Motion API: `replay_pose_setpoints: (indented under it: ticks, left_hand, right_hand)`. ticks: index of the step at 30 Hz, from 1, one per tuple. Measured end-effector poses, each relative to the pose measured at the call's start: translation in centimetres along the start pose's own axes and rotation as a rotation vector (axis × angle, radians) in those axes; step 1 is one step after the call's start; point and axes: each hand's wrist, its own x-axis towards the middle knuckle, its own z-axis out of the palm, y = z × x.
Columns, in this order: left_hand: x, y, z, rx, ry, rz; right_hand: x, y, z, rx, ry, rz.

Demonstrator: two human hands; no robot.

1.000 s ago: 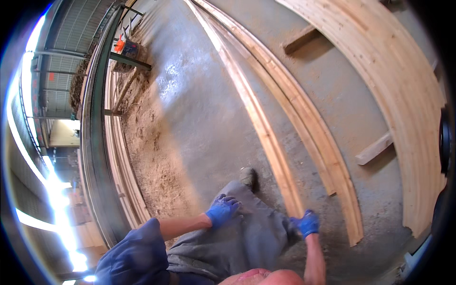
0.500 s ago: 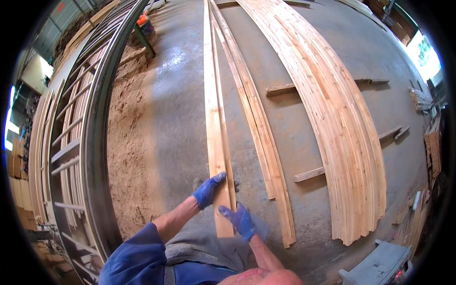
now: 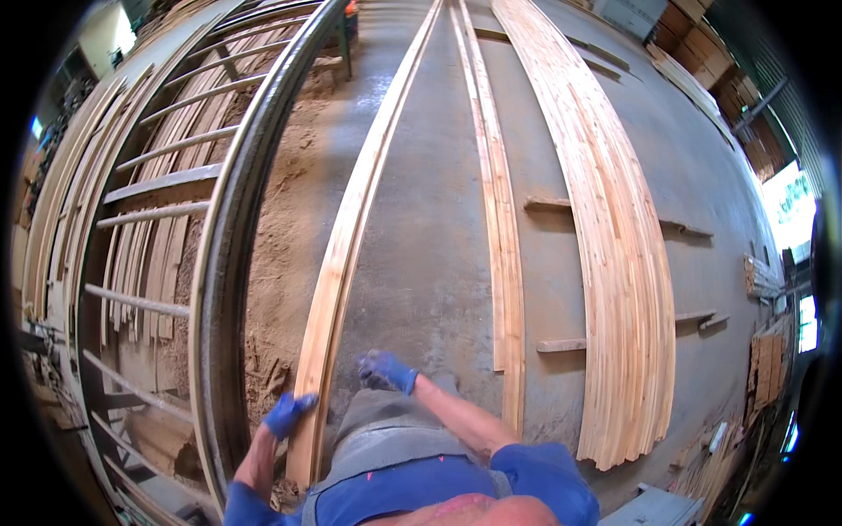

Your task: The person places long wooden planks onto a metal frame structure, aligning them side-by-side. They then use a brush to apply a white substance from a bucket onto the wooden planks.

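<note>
My left hand (image 3: 289,415), in a blue glove, is wrapped round the near end of a long pale wooden board (image 3: 344,223). The board looks doubled, with a second narrow strip lying along its right side. It slants away from me towards the top of the view. My right hand (image 3: 386,371), also gloved in blue, hangs in front of my body, apart from the board. Its fingers are loosely bent and hold nothing that I can see. Farther right, a pair of narrow boards (image 3: 502,254) lies lengthwise.
A wide row of boards (image 3: 618,254) rests on wooden bearers (image 3: 561,345) at the right. On the left runs a metal roller frame (image 3: 230,263), with sawdust (image 3: 289,175) beside it. A grey-blue stand (image 3: 653,508) is at the lower right.
The board's near end has swung left towards the roller frame, with my left hand on it. My right hand has come off the board. The view has turned too.
</note>
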Motion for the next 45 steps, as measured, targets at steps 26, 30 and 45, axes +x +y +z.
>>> replay_pose_setpoints:
  ticks: [26, 30, 45]
  left_hand:
    - [-13.9, 5.0, 7.2, 0.535, 0.572, -0.209]
    - [-9.8, 8.7, 6.4, 0.591, 0.57, -0.079]
    - [-4.7, 10.1, 7.6, 0.5, 0.68, -0.13]
  right_hand:
    - [12.6, -24.0, -1.9, 0.572, 0.111, -0.261]
    - [12.6, -25.2, -0.7, 0.435, 0.279, -0.252]
    - [9.1, -26.0, -0.5, 0.402, -0.071, -0.218]
